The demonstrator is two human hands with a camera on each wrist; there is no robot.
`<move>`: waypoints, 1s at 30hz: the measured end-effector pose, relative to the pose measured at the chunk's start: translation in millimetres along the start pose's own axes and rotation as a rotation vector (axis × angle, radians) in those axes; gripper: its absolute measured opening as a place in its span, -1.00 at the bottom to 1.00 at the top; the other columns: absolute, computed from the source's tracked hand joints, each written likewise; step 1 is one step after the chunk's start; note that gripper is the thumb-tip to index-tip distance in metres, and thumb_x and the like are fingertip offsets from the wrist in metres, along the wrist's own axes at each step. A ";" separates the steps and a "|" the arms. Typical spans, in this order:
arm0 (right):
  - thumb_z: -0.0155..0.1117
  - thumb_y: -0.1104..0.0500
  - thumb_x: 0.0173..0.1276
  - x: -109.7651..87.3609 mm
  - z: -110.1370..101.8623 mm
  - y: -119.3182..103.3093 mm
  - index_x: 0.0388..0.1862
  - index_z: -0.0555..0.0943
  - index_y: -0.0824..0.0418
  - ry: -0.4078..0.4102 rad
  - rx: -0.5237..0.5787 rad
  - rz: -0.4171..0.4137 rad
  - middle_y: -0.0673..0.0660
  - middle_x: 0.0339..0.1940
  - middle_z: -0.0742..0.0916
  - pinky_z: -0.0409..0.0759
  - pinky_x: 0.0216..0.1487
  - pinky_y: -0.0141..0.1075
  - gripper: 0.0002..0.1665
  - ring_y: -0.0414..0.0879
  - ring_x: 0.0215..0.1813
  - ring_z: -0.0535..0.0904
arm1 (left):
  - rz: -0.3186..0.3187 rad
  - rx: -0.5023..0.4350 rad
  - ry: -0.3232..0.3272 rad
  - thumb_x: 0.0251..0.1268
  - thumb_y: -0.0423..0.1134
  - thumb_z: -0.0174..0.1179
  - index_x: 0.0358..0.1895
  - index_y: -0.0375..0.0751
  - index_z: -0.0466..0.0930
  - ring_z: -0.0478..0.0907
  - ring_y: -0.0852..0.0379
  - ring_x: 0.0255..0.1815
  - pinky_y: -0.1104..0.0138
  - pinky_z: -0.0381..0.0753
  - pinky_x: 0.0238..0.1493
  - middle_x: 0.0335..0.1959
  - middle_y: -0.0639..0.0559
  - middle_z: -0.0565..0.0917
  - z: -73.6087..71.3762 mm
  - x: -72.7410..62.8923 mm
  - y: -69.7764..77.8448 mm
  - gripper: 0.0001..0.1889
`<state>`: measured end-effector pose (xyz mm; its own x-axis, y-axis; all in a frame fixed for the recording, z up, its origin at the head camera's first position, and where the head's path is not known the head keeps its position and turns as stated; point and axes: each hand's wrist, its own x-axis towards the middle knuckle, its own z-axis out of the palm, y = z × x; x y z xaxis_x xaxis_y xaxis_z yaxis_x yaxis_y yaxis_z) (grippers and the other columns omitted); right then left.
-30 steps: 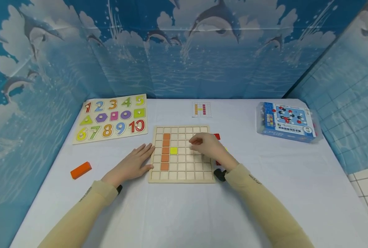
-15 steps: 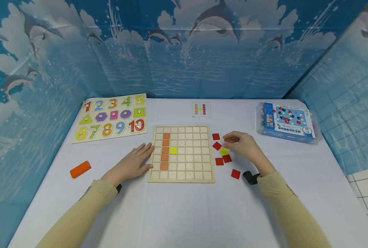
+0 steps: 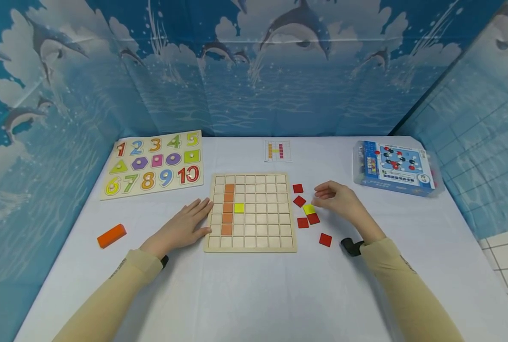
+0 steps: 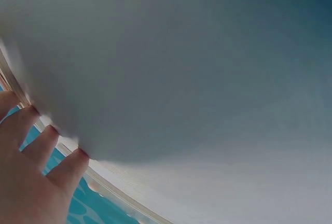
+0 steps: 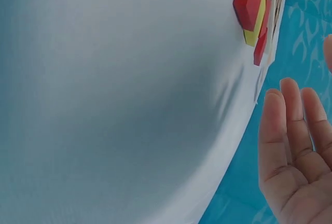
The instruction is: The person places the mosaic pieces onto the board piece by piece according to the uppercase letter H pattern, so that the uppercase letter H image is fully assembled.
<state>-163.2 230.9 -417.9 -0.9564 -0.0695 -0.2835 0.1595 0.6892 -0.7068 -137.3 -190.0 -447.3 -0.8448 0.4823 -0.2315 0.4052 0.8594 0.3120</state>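
The white cloth-covered table (image 3: 254,289) is the largest thing, and it carries all the others. Beyond the left hand (image 3: 184,228) lies a pale wooden puzzle board (image 3: 157,173) with coloured numbers and shapes. Between the two hands lies the flat wooden grid board (image 3: 261,218), light beige, with thin raised lines making square cells and a plain border. Farther away than the right hand (image 3: 339,202), to its right, is a blue box with a picture of molecules (image 3: 395,166).

The left hand is empty, its fingers spread, and the fingertips touch the near side edge of the grid board. The right hand is empty also, with relaxed fingers and a narrow gap to the thumb, just beside the loose tiles.

Ahead of both hands is a small white printed card (image 3: 278,151). An orange block (image 3: 111,235) lies to the left of the left hand.

Smallest are the tiles: five orange square tiles (image 3: 228,207) in one column, one glossy yellow square tile (image 3: 239,208) beside the middle one, and, left of the right hand, five red square tiles (image 3: 299,201) and another yellow tile (image 3: 309,209).
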 end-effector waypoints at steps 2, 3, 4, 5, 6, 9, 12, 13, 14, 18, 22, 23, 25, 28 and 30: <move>0.36 0.07 0.33 0.4 1.3 -0.7 0.24 0.48 0.29 -0.010 -0.011 0.003 0.29 0.11 0.64 0.59 0.20 -0.03 -0.43 0.14 0.12 0.54 | -0.001 -0.002 -0.001 0.46 0.03 0.09 0.57 -0.20 0.02 -0.08 -0.23 0.62 -0.17 0.02 0.55 0.61 -0.14 0.03 0.9 -0.2 0.0 -0.24; 0.36 0.07 0.32 0.7 1.9 -1.1 0.23 0.48 0.28 -0.016 -0.016 0.005 0.29 0.11 0.64 0.59 0.20 -0.02 -0.43 0.14 0.12 0.53 | -0.003 -0.002 -0.003 0.46 0.03 0.09 0.57 -0.19 0.02 -0.08 -0.22 0.62 -0.16 0.02 0.55 0.61 -0.14 0.03 1.2 -0.5 0.1 -0.23; 0.36 0.07 0.32 1.1 2.5 -1.4 0.23 0.48 0.28 -0.020 -0.021 0.008 0.29 0.11 0.64 0.58 0.20 -0.02 -0.43 0.14 0.12 0.53 | -0.004 -0.001 -0.003 0.46 0.03 0.09 0.57 -0.19 0.02 -0.08 -0.22 0.62 -0.16 0.02 0.55 0.61 -0.14 0.03 1.5 -0.6 0.1 -0.23; 0.37 0.07 0.32 1.5 3.1 -1.9 0.22 0.48 0.28 -0.024 -0.025 0.008 0.30 0.11 0.64 0.58 0.20 -0.01 -0.43 0.14 0.12 0.53 | -0.005 -0.001 -0.004 0.46 0.03 0.09 0.58 -0.19 0.01 -0.08 -0.22 0.62 -0.16 0.02 0.56 0.61 -0.13 0.03 1.6 -0.8 0.2 -0.23; 0.38 0.07 0.31 2.0 3.7 -2.0 0.22 0.48 0.28 -0.026 -0.030 0.011 0.29 0.11 0.64 0.59 0.20 -0.01 -0.43 0.14 0.12 0.53 | -0.004 -0.001 -0.003 0.46 0.03 0.09 0.57 -0.19 0.02 -0.08 -0.23 0.62 -0.16 0.02 0.55 0.61 -0.14 0.03 1.7 -0.8 0.2 -0.23; 0.39 0.08 0.30 3.9 5.6 -1.2 0.19 0.49 0.27 -0.034 -0.043 0.014 0.28 0.08 0.64 0.59 0.18 -0.03 -0.45 0.13 0.10 0.53 | -0.004 -0.001 -0.001 0.45 0.03 0.10 0.57 -0.19 0.02 -0.08 -0.22 0.62 -0.16 0.02 0.55 0.61 -0.14 0.04 1.4 -1.0 0.7 -0.23; 0.40 0.08 0.29 5.7 7.3 -0.3 0.16 0.50 0.26 -0.048 -0.060 0.017 0.26 0.04 0.64 0.60 0.16 -0.06 -0.47 0.11 0.07 0.54 | -0.004 0.001 0.001 0.45 0.03 0.10 0.57 -0.18 0.02 -0.07 -0.22 0.62 -0.16 0.03 0.55 0.61 -0.13 0.04 0.8 -1.1 1.2 -0.23; 0.41 0.09 0.29 6.2 7.9 -0.2 0.14 0.51 0.26 -0.055 -0.064 0.019 0.26 0.03 0.65 0.60 0.15 -0.06 -0.48 0.10 0.06 0.54 | -0.004 0.001 0.000 0.45 0.03 0.10 0.57 -0.18 0.02 -0.07 -0.22 0.62 -0.16 0.03 0.55 0.61 -0.13 0.04 0.7 -1.3 1.3 -0.23; 0.41 0.09 0.28 6.8 8.5 -0.3 0.13 0.51 0.26 -0.061 -0.069 0.021 0.25 0.02 0.65 0.60 0.14 -0.07 -0.49 0.10 0.05 0.54 | -0.004 0.002 0.000 0.45 0.03 0.10 0.57 -0.18 0.02 -0.07 -0.22 0.62 -0.16 0.03 0.55 0.61 -0.13 0.04 0.7 -1.2 1.3 -0.23; 0.43 0.10 0.25 9.5 11.0 -1.4 0.08 0.53 0.27 -0.080 -0.085 0.023 0.25 -0.03 0.65 0.60 0.10 -0.10 -0.51 0.09 0.01 0.53 | -0.001 0.004 -0.001 0.45 0.03 0.10 0.57 -0.19 0.02 -0.07 -0.22 0.62 -0.16 0.03 0.55 0.61 -0.14 0.05 1.1 -0.9 0.9 -0.23; 0.46 0.11 0.23 10.5 13.9 -3.7 0.06 0.53 0.28 -0.090 -0.105 0.027 0.23 -0.06 0.64 0.60 0.08 -0.16 -0.51 0.07 -0.02 0.52 | 0.003 0.005 0.002 0.45 0.03 0.10 0.57 -0.19 0.02 -0.06 -0.23 0.61 -0.16 0.03 0.55 0.61 -0.14 0.05 1.6 -0.5 0.3 -0.23; 0.46 0.11 0.23 10.3 14.7 -4.3 0.05 0.52 0.28 -0.092 -0.114 0.025 0.23 -0.08 0.63 0.60 0.05 -0.18 -0.51 0.07 -0.03 0.52 | 0.004 0.005 0.003 0.45 0.03 0.10 0.57 -0.19 0.02 -0.07 -0.23 0.61 -0.16 0.03 0.55 0.61 -0.14 0.05 1.7 -0.3 0.2 -0.23; 0.47 0.12 0.22 10.3 16.2 -4.8 0.02 0.53 0.28 -0.096 -0.134 0.020 0.21 -0.12 0.63 0.59 0.00 -0.22 -0.53 0.05 -0.06 0.51 | 0.006 0.006 0.007 0.45 0.04 0.10 0.57 -0.19 0.02 -0.06 -0.23 0.61 -0.16 0.04 0.55 0.61 -0.14 0.05 1.8 -0.1 -0.1 -0.23; 0.47 0.14 0.22 10.4 17.9 -5.3 -0.04 0.55 0.30 -0.099 -0.166 -0.007 0.19 -0.20 0.61 0.55 -0.12 -0.29 -0.58 0.02 -0.13 0.49 | 0.011 0.009 0.011 0.45 0.04 0.10 0.57 -0.20 0.02 -0.06 -0.23 0.61 -0.16 0.04 0.55 0.61 -0.14 0.05 1.5 0.1 -0.3 -0.23; 0.47 0.16 0.21 10.6 18.7 -5.5 -0.07 0.56 0.31 -0.097 -0.184 -0.024 0.17 -0.26 0.59 0.51 -0.19 -0.32 -0.62 0.01 -0.17 0.47 | 0.014 0.009 0.014 0.45 0.03 0.10 0.57 -0.20 0.02 -0.06 -0.23 0.61 -0.17 0.05 0.55 0.61 -0.15 0.05 1.0 0.3 -0.5 -0.23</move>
<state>-169.6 212.9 -429.1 -0.9299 -0.1504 -0.3356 0.0811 0.8062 -0.5861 -137.4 -190.0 -448.5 -0.8440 0.4916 -0.2145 0.4196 0.8542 0.3069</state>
